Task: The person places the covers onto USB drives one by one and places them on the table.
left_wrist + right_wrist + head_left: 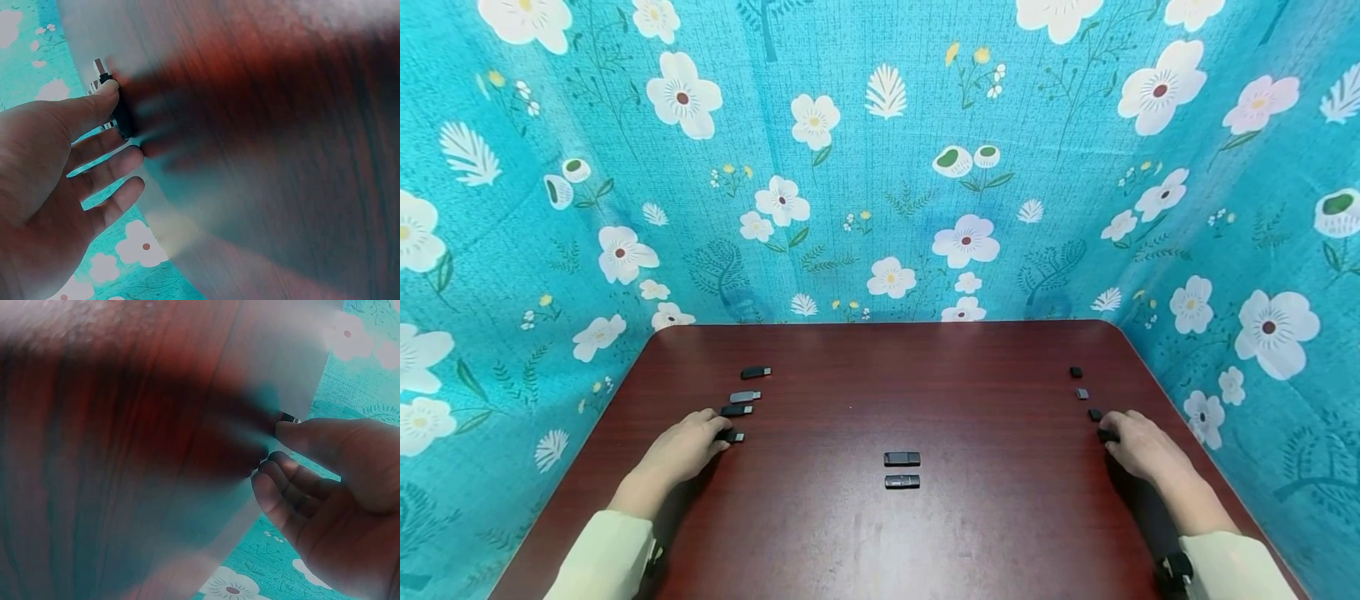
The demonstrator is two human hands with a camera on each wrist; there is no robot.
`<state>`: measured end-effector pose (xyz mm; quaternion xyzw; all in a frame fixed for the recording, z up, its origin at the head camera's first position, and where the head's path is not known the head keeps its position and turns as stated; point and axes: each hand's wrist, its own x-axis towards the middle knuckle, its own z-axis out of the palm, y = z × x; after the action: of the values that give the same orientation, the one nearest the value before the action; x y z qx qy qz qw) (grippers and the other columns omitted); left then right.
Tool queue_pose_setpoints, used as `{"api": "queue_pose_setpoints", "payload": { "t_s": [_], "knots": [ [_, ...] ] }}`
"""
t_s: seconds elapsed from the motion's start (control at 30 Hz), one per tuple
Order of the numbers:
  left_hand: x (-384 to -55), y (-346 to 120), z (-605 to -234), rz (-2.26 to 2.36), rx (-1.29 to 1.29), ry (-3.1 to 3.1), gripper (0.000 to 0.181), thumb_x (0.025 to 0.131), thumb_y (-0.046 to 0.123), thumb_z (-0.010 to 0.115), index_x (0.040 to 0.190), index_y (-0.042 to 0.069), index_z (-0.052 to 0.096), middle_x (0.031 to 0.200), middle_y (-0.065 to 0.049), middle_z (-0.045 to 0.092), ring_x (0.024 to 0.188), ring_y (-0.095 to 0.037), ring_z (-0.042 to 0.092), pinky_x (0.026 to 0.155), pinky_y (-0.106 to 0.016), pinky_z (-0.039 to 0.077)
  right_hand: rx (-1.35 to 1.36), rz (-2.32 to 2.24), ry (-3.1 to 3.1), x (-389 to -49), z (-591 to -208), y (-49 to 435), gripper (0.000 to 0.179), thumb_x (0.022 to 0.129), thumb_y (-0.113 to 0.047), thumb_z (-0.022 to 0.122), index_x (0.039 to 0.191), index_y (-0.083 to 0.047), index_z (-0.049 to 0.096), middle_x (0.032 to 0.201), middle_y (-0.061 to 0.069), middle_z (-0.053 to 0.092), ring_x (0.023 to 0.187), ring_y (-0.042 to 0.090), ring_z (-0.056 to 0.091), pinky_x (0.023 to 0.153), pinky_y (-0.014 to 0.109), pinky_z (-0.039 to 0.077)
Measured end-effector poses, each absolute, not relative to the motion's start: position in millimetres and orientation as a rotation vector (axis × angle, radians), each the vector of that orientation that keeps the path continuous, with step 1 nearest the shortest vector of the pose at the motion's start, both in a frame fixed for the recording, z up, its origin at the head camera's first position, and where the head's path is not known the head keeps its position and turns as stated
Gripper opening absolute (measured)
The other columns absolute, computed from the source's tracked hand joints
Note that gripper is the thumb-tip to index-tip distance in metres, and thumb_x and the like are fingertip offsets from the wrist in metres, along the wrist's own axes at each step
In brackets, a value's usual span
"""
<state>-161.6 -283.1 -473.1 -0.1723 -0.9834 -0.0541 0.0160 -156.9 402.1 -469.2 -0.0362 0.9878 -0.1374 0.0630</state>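
At the table's left, my left hand [681, 446] pinches a black USB stick [123, 119] between thumb and fingers, its metal plug pointing out past the thumb. The other fingers stretch loosely beside it. Just beyond lie an uncapped black USB stick [737, 410], a grey one [745, 397] and another black one [755, 372]. Over on the right, my right hand [1146, 450] has thumb and fingertips at a small black cap [1107, 435], mostly covered in the right wrist view. Past it lie a black cap [1095, 414], a grey cap [1082, 393] and a farther black cap [1076, 372].
Two capped black USB sticks, a far one [902, 458] and a near one [902, 482], lie parallel near the middle of the dark red wooden table [985, 375]. A blue flowered cloth [880, 167] hangs behind the table and along both sides.
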Motion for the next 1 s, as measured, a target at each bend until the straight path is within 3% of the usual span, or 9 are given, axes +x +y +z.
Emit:
{"api": "queue_pose_setpoints", "payload": {
  "t_s": [0.53, 0.77, 1.0],
  "knots": [
    [-161.6, -281.7, -475.3, -0.204, -0.505, -3.063, 0.018, 0.087, 0.013, 0.079, 0.103, 0.009, 0.073, 0.087, -0.001, 0.061, 0.082, -0.020, 0.061, 0.075, -0.042, 0.056, -0.122, -0.442, 3.011, -155.4, -472.9, 406.4, 0.026, 0.092, -0.005, 0.068, 0.113, 0.008, 0.060, 0.105, 0.029, 0.062, 0.091, 0.040, 0.059, 0.076, 0.056, 0.052],
    [-162.2, -281.3, -472.7, -0.269, -0.513, -3.078, 0.017, 0.088, 0.011, 0.078, 0.104, 0.008, 0.073, 0.086, -0.001, 0.062, 0.081, -0.018, 0.061, 0.075, -0.041, 0.056, -0.082, -0.510, 2.997, -152.8, -468.6, 405.6, 0.025, 0.094, -0.006, 0.065, 0.115, 0.006, 0.057, 0.092, 0.020, 0.063, 0.077, 0.028, 0.056, 0.063, 0.044, 0.050],
    [-163.6, -278.8, -470.8, -0.277, -0.499, -3.081, 0.017, 0.090, 0.011, 0.076, 0.106, 0.008, 0.073, 0.086, -0.002, 0.063, 0.079, -0.018, 0.061, 0.074, -0.042, 0.056, -0.059, -0.545, 2.995, -151.8, -470.4, 403.1, 0.023, 0.094, -0.006, 0.061, 0.113, 0.007, 0.056, 0.082, 0.012, 0.058, 0.070, 0.023, 0.052, 0.059, 0.037, 0.044]
  ]
}}
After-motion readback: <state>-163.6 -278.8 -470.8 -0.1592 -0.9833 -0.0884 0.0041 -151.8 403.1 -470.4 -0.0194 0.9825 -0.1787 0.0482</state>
